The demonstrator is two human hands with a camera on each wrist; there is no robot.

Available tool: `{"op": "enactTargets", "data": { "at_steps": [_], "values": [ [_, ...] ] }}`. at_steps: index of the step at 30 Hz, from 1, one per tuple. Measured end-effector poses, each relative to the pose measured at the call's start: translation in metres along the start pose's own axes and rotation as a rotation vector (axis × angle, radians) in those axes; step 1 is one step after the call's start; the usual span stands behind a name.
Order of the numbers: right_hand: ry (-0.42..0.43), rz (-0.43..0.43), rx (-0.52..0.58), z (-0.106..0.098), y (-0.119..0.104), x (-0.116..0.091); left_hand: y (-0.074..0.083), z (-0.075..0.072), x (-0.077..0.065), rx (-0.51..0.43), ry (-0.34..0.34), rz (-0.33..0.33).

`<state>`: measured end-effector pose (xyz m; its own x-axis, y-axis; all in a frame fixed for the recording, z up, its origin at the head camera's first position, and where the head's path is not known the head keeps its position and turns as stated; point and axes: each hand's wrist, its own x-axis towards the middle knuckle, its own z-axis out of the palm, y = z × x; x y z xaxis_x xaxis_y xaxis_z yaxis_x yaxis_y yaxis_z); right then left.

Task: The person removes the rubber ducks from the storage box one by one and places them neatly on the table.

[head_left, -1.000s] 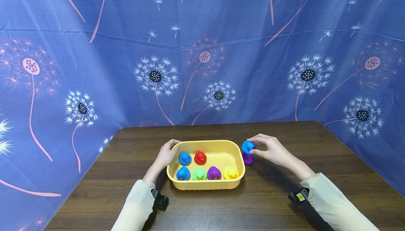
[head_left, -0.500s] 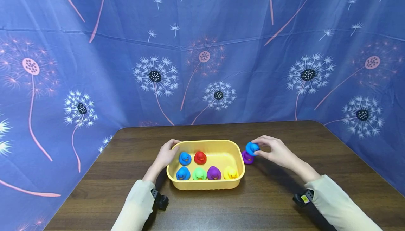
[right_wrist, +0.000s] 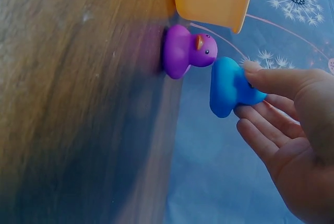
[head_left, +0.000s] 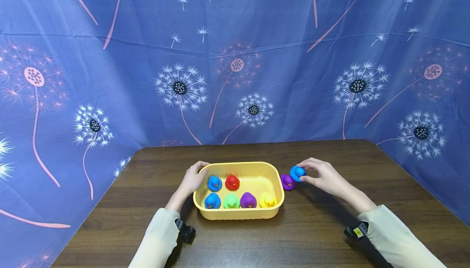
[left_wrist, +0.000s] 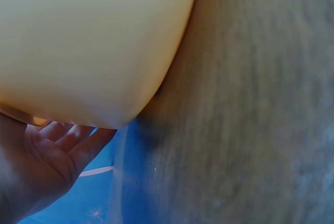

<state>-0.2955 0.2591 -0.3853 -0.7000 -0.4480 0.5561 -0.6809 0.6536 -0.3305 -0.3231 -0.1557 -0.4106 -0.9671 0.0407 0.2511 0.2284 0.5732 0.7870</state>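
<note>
My right hand point(head_left: 323, 176) pinches a blue rubber duck point(head_left: 297, 173) between thumb and fingers. In the right wrist view this blue duck point(right_wrist: 229, 88) is off the table, beside and higher than a purple rubber duck point(right_wrist: 180, 51) that sits on the wood. That purple duck point(head_left: 287, 182) stands just outside the right end of a yellow plastic bin point(head_left: 238, 215). At the bin's left end my left hand point(head_left: 191, 179) grips the rim. The left wrist view shows the left hand point(left_wrist: 57, 156) partly hidden behind the bin wall point(left_wrist: 88, 51).
Inside the bin sit several ducks: a red duck point(head_left: 232, 183), a green duck point(head_left: 231, 202), a yellow duck point(head_left: 267, 200), a purple duck point(head_left: 248, 201) and two blue ones. The brown wooden table point(head_left: 257, 243) ends at a blue dandelion-print cloth point(head_left: 293, 76).
My right hand has shifted to the right with the blue duck, from over the purple duck to its right side. The left hand and bin have stayed put.
</note>
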Motion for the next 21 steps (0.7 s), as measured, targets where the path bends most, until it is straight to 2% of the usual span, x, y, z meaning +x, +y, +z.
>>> {"op": "enactTargets", "data": {
  "at_steps": [8,21],
  "values": [
    [0.026,-0.023,-0.016,0.000,0.006,-0.005,0.000,0.000,0.000,0.006,0.002,0.004],
    [-0.029,0.067,0.001,0.004,0.017,-0.013,0.001,-0.001,-0.001,-0.007,0.010,0.010]
  ]
}}
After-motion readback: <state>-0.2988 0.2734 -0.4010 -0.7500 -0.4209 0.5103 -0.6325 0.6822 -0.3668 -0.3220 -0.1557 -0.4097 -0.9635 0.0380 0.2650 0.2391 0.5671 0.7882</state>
